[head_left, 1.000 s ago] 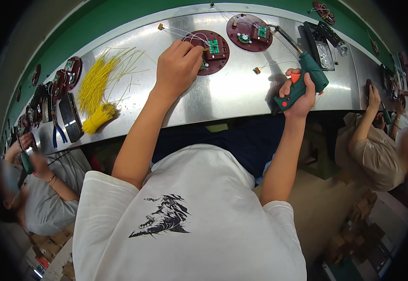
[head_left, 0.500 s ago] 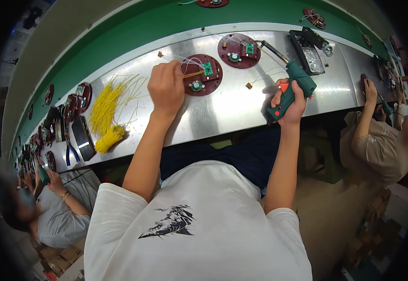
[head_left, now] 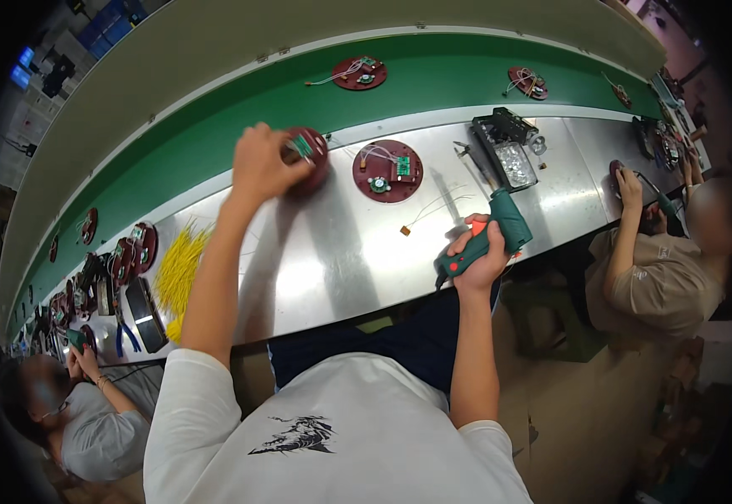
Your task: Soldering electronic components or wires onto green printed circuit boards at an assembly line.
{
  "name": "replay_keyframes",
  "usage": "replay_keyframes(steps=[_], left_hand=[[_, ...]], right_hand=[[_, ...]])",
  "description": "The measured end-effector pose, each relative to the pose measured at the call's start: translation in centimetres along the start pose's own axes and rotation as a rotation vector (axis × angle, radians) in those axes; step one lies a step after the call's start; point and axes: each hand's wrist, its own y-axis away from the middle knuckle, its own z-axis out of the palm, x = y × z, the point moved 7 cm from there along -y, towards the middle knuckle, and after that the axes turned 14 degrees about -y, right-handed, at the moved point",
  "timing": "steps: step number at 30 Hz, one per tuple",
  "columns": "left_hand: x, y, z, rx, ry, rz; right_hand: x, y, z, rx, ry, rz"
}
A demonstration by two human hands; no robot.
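Observation:
My left hand (head_left: 264,168) grips the rim of a round maroon plate (head_left: 314,172), which is lifted and tilted near the bench's far edge. A green circuit board (head_left: 301,146) shows on it; the rest is blurred or covered by my fingers. In my right hand (head_left: 481,259) is a green soldering gun (head_left: 509,220) with a red trigger, its thin tip angled up and away over the bench. Between the hands lies a second maroon disc (head_left: 388,186), bearing a green board, a small round white-and-green part and white wires. A loose wired connector (head_left: 405,230) rests nearer my right hand.
Yellow wires (head_left: 183,273) are heaped at the left, beside a black tray (head_left: 144,312) and blue-handled pliers (head_left: 127,334). A black holder (head_left: 504,143) stands beyond the gun. More discs (head_left: 360,73) lie on the green strip behind. Co-workers (head_left: 664,273) sit on both sides.
My left hand has picked the nearer disc up off the bench and carried it left and away. The soldering gun still sits in my right hand. The view has shifted.

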Motion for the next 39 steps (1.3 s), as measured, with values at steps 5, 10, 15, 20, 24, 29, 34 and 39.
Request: replay_keyframes(steps=[5, 10, 15, 20, 24, 29, 34, 39], left_hand=[[-3.5, -7.4, 0.9, -0.236, -0.384, -0.302], [3.6, -15.9, 1.8, -0.038, -0.103, -0.187], [7.8, -23.3, 8.4, -0.268, 0.154, -0.189], [7.7, -24.1, 14.8, -0.238, 0.365, -0.467], [7.7, -24.5, 15.6, -0.244, 0.615, -0.516], [8.4, -21.1, 9.0, -0.141, 0.773, -0.432], [4.1, -9.7, 1.8, 0.201, 0.731, -0.174], [3.9, 4.3, -2.0, -0.009, 0.874, -0.251]], right_hand=[[-0.2, -0.4, -0.2, 0.039, -0.024, -0.015], [-0.1, -1.0, -0.5, 0.079, -0.019, -0.010], [-0.5, -1.2, 0.1, 0.082, -0.003, -0.041], [0.8, -1.4, -0.2, 0.112, -0.064, 0.012], [0.6, -1.6, -0.1, 0.102, -0.087, 0.033], [0.0, -0.9, -1.0, 0.125, -0.046, 0.024], [0.5, -0.3, 0.3, 0.135, -0.010, 0.072], [0.7, -1.2, -0.5, 0.122, -0.011, 0.096]])
